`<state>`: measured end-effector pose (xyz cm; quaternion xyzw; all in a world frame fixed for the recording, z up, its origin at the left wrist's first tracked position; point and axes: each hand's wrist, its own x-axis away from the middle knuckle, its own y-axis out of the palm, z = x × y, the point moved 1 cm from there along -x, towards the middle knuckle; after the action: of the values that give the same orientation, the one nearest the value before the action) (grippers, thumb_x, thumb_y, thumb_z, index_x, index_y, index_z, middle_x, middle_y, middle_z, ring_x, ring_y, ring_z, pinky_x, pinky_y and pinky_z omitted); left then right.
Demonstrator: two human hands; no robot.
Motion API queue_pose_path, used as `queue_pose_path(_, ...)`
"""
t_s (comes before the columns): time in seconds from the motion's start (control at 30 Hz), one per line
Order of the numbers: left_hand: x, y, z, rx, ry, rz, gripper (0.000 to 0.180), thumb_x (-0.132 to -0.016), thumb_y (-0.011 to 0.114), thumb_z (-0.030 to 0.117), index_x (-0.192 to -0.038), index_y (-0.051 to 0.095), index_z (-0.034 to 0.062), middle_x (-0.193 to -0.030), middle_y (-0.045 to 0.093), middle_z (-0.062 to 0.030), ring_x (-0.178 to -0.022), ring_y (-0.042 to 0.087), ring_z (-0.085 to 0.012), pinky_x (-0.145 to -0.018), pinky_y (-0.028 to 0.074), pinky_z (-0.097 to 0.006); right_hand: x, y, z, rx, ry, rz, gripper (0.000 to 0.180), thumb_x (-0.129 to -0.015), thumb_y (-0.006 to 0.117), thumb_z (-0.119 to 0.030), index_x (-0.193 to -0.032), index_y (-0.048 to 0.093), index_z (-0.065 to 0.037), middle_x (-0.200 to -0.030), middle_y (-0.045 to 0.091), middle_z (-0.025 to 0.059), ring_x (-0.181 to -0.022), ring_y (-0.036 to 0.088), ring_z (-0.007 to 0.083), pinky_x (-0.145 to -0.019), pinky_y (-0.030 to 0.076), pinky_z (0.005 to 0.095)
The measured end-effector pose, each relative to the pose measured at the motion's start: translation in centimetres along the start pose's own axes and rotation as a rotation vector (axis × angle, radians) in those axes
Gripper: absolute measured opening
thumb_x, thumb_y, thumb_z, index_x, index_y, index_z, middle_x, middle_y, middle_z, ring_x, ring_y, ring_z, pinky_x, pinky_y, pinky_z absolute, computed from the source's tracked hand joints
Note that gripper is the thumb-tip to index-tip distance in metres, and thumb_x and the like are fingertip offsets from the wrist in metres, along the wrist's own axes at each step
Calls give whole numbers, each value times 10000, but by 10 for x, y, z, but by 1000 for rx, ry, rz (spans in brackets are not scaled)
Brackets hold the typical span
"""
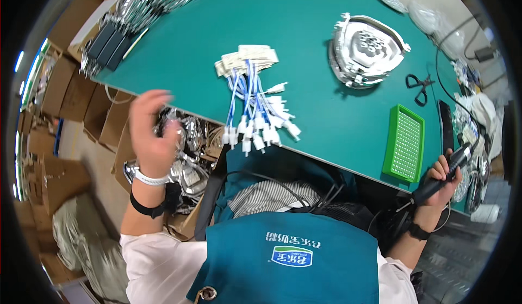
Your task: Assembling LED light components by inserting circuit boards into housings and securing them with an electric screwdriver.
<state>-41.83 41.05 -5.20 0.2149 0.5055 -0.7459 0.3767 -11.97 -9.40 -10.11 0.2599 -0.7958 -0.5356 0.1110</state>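
Note:
My left hand [152, 133] is raised over a cardboard box of shiny silver parts [187, 157] beside the green table [304, 43]; its fingers are apart and it holds nothing I can see. My right hand [443, 179] grips a black electric screwdriver [446, 171] off the table's right corner, its cord trailing down. A bundle of blue and white short cables [253, 105] with white plugs and paper tags lies at the table's near edge. A stack of silver metal reflectors [365, 48] sits further back to the right.
A green perforated tray [405, 141] lies near the right edge, black scissors [418, 84] behind it. Black flat parts [109, 46] and wire pieces sit at the far left corner. Cardboard boxes [65, 92] crowd the floor at left. Clear bags lie at back right.

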Motion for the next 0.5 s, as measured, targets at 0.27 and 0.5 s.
queue_pose_path(0.27,-120,156,133,-92,714,-604,806,-601,814,209,-1311,453,85,-1329,453,-166,-1199,473,-366,-979,413,-440,0,0,-3,2,-24,62,456,-905,536,-208,-1282,381,-2,-761,374,62,-618,419,140,-596,423,287)
queue_pose_path(0.5,-139,231,136,-248,692,-626,991,-609,849,215,-1441,312,200,-1450,299,-245,-1182,492,-402,-945,465,-407,3,-1,1,93,-74,142,501,-896,566,-256,-1287,372,-10,-756,411,59,-582,455,120,-544,445,268)
